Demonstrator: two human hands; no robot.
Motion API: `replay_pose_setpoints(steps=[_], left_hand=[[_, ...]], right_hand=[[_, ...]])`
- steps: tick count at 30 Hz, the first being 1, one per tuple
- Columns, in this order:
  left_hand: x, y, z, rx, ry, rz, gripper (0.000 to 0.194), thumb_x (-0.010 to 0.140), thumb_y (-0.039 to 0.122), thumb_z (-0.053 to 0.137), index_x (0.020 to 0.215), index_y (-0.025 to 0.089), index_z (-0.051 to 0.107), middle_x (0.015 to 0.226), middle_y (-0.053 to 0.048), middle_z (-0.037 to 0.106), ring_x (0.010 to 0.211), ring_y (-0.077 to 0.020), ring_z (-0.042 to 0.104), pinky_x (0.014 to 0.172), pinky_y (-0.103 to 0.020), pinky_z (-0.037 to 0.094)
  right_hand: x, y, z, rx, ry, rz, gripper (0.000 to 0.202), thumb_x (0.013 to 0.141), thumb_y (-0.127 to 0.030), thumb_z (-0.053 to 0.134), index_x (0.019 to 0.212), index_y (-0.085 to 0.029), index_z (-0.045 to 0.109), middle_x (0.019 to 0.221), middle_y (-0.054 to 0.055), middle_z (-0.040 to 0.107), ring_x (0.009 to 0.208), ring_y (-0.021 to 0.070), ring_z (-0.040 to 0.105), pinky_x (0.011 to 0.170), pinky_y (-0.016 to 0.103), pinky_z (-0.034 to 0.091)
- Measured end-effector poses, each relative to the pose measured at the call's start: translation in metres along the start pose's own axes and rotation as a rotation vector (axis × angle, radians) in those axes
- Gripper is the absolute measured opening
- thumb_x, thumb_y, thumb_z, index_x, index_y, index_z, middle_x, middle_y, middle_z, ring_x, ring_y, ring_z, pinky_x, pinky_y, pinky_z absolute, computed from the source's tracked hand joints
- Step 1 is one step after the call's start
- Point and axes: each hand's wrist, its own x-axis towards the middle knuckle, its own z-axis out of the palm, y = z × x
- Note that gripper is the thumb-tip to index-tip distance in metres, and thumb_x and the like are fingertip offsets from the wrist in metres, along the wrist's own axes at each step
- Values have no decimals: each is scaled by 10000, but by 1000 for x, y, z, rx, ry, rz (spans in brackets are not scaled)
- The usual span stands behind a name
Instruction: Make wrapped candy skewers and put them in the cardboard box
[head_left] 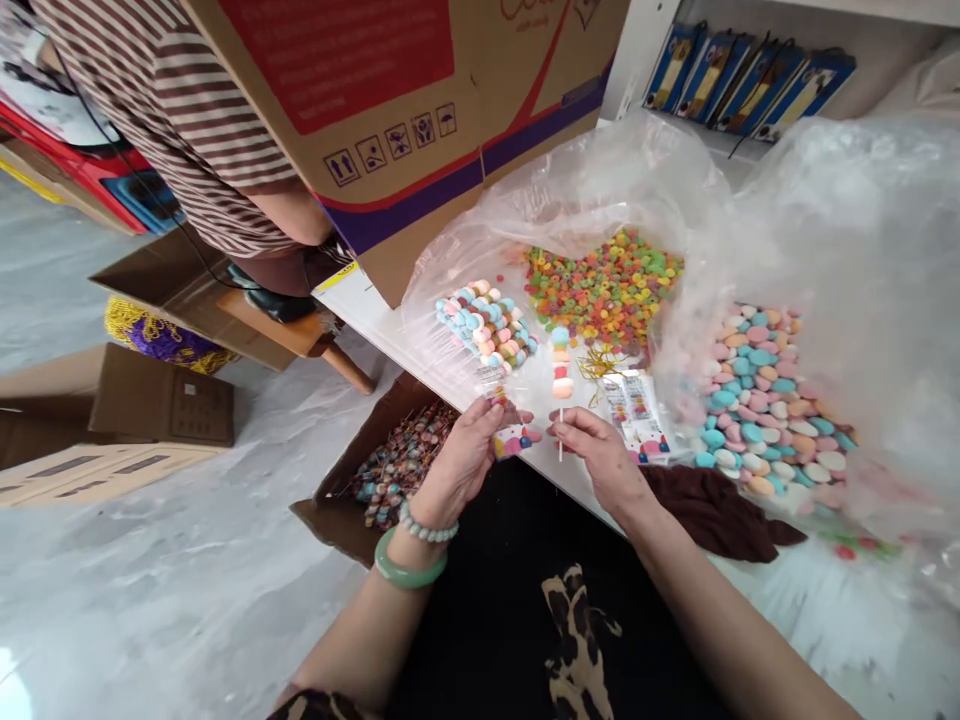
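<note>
My left hand [480, 435], with a beaded bracelet and a green bangle at its wrist, holds a small printed clear bag [513, 440]. Between the fingertips of my right hand [596, 450] is the white stick of a candy skewer [561, 365], which points away from me with blue, orange, red and pink pieces on it. Just beyond my left hand lies a pile of finished-looking candy skewers [487, 325]. A stack of printed bags [637, 415] and some gold twist ties [598, 362] lie by my right hand.
Colourful ring candies [604, 285] and pastel candies [757, 400] lie on plastic sheeting. A large carton [420, 120] stands behind. Wrapped candies fill a floor box [337, 510] at left. A brown cloth [720, 510] lies at right. A person in a striped shirt [187, 130] sits at upper left.
</note>
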Motion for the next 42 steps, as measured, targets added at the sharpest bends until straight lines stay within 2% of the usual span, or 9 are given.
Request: replay_pose_setpoints(steps=[4,7,12,20,27,31,34,37,42], left_hand=[[10,-28,30,81,74,126,273,640,329,825,764,131,684,779,-33,682,619,-95,576,564,-205,445],[10,-40,42,78,50,114,250,597,291,848,714,132,696,665,4,642,563,-63,519,547,-185,412],[1,-44,44,183,-77,-52,333,592,344,857,789,108,727,697,-30,664,531,-101,565,516,-235,461],[4,-45,40,300,13,5,293,556,330,853,647,106,687,617,-16,628,480,-66,494,477,-204,400],[16,-42,17,172,175,80,257,581,242,835,710,137,640,576,46,563,460,-51,468,452,-181,359],[18,-27,2,42,212,131,226,598,181,824,744,142,656,647,29,624,533,-69,553,546,-192,465],[17,-14,0,-42,162,80,209,613,135,811,775,127,679,766,-28,691,702,-120,647,708,-237,536],[20,-7,8,-83,43,-10,238,637,143,801,850,126,696,942,-89,722,877,-201,681,785,-313,559],[39,-10,27,-120,-122,-24,297,648,150,801,924,160,692,1059,-93,711,1000,-244,661,836,-358,557]], right_hand=[[-19,1,3,87,11,-57,199,755,-381,602,671,-212,538,756,0,591,749,164,531,710,278,415],[-20,7,1,28,66,-121,179,761,-346,562,650,-214,514,656,-27,530,678,147,488,680,270,393],[-21,20,-15,-305,199,-219,172,789,-286,504,633,-224,469,639,-24,505,665,155,477,654,276,359],[-26,23,-15,-377,192,-299,154,807,-255,471,654,-233,474,671,-5,531,686,168,503,679,291,366],[-16,34,-24,-215,203,-147,138,797,-309,472,690,-235,519,632,-20,550,608,156,527,624,283,409],[-7,39,-36,-139,210,-20,162,775,-340,509,659,-227,517,562,-43,543,464,109,435,499,251,352],[-6,34,-42,107,164,111,201,715,-393,586,661,-216,508,511,-56,509,388,75,340,396,222,224],[-9,27,-48,352,11,240,268,636,-399,686,703,-201,519,480,-75,471,358,44,260,371,200,117],[-14,21,-55,514,-181,303,267,647,-350,728,739,-195,532,503,-100,411,369,24,185,376,189,102]])
